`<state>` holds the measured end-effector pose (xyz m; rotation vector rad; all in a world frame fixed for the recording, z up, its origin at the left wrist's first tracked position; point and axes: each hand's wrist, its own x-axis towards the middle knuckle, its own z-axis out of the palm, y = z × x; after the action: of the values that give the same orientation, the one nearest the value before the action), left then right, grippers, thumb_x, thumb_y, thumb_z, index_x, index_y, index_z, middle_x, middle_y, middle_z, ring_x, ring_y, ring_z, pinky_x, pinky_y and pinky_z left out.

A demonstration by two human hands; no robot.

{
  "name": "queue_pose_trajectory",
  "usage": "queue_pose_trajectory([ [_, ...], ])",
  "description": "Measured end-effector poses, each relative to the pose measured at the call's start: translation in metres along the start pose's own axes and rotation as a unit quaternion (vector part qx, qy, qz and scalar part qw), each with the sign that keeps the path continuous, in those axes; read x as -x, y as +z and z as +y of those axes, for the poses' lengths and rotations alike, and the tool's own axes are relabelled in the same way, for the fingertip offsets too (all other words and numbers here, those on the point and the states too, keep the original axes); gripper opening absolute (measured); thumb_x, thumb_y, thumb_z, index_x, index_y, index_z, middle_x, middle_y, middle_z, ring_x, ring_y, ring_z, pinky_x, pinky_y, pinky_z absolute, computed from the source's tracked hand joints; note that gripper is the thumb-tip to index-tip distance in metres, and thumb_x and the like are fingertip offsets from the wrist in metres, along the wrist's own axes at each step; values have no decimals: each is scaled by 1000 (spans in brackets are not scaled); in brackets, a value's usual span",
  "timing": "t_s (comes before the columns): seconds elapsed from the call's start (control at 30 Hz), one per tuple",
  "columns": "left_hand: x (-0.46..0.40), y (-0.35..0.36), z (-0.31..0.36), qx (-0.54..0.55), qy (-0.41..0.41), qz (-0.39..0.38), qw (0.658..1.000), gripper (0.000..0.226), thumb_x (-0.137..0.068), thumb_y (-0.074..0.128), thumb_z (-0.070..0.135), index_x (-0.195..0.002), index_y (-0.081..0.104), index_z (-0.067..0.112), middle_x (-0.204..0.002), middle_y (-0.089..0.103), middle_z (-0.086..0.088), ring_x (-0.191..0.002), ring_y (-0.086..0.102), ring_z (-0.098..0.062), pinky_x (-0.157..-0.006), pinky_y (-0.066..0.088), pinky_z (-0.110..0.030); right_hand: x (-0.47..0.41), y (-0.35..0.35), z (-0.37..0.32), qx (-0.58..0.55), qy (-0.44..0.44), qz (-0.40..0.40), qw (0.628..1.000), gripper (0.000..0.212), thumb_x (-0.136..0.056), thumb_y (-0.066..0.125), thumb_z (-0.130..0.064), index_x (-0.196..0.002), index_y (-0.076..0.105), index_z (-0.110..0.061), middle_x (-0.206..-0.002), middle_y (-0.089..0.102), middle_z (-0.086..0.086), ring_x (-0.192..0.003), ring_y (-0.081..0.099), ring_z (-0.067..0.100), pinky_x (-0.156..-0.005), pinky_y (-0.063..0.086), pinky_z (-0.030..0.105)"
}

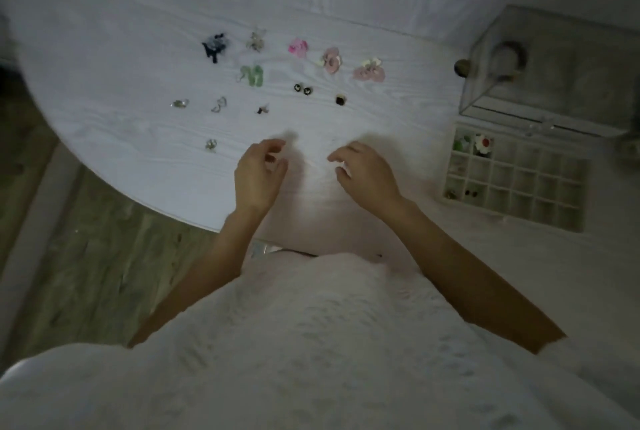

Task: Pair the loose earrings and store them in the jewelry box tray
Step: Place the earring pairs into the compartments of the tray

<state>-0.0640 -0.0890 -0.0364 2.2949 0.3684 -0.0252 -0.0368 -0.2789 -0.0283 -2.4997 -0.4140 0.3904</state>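
Hands (258, 175) (363, 173) loosely curled, earrings (301, 88) beyond, tray (512, 173) rightward.

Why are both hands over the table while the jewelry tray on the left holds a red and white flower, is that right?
Not quite. The head view shows the jewelry tray on the person's right. Its red and white flower is there, and both the left hand and right hand are over the table.
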Motion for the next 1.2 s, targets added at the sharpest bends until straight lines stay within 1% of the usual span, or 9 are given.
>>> queue_pose_trajectory([
  [0.1,-3,-21,-32,-38,-38,39,998,46,-80,61,9,-125,51,15,-122,51,-10,-96,55,-19,-82,43,-25,-30,22,-32,3,-37,-53,998,35,-89,53,-11,-124,54,-12,-123,53,9,-107,53,24,-86,46,33],
  [0.23,-14,-45,-61,-45,-74,74,994,50,-78,60,8,-127,49,14,-122,50,-11,-102,52,-24,-89,44,-32,-61,48,-67,-21,-36,-77,996,47,-87,59,-11,-132,45,-8,-130,44,12,-94,59,26,-88,49,36],
  [0.43,-38,-51,-66,-115,34,-61,991,37,-83,60,13,-119,58,10,-115,60,-12,-101,56,-28,-85,43,-33,-89,75,-93,-10,-2,-55,998,32,-81,66,-13,-111,57,-5,-114,54,12,-92,60,24,-82,46,29],
  [0.6,-53,-41,-57,-69,42,-111,991,20,-87,59,16,-105,69,13,-101,69,-11,-88,64,-25,-80,46,-27,-88,78,-88,-34,34,-5,999,14,-80,66,-14,-90,60,-7,-93,59,10,-80,56,21,-72,46,31],
  [0.7,-56,-39,-49,-34,10,-153,988,19,-88,60,17,-103,70,16,-101,71,-7,-91,65,-20,-84,48,-27,-81,75,-81,-43,44,10,998,11,-81,65,-13,-89,62,-7,-92,59,10,-76,53,18,-67,38,26],
  [0.8,-54,-24,-34,-38,36,-206,977,20,-89,58,19,-105,69,16,-102,70,-8,-94,64,-22,-84,47,-27,-64,63,-65,-45,72,22,996,12,-82,64,-14,-91,62,-6,-91,58,12,-79,53,21,-67,30,23],
  [1.0,-42,24,22,13,74,-285,956,19,-90,56,23,-101,70,17,-100,69,-5,-88,62,-14,-69,37,-5,-13,22,-19,-34,143,111,983,13,-82,62,-16,-90,61,-6,-86,58,9,-75,50,16,-65,34,25],
  [1.13,-26,66,79,81,94,-328,936,14,-90,56,23,-99,65,17,-88,70,-3,-76,62,-10,-75,48,-21,28,-16,25,-21,200,193,960,16,-81,66,-20,-86,61,-5,-84,61,12,-74,54,22,-64,36,27],
  [1.2,-17,91,109,92,111,-355,924,17,-92,53,21,-105,63,17,-94,70,-3,-77,64,-10,-75,49,-20,48,-37,52,-17,229,220,948,18,-81,67,-22,-86,62,-6,-83,63,12,-76,56,24,-65,36,26],
])
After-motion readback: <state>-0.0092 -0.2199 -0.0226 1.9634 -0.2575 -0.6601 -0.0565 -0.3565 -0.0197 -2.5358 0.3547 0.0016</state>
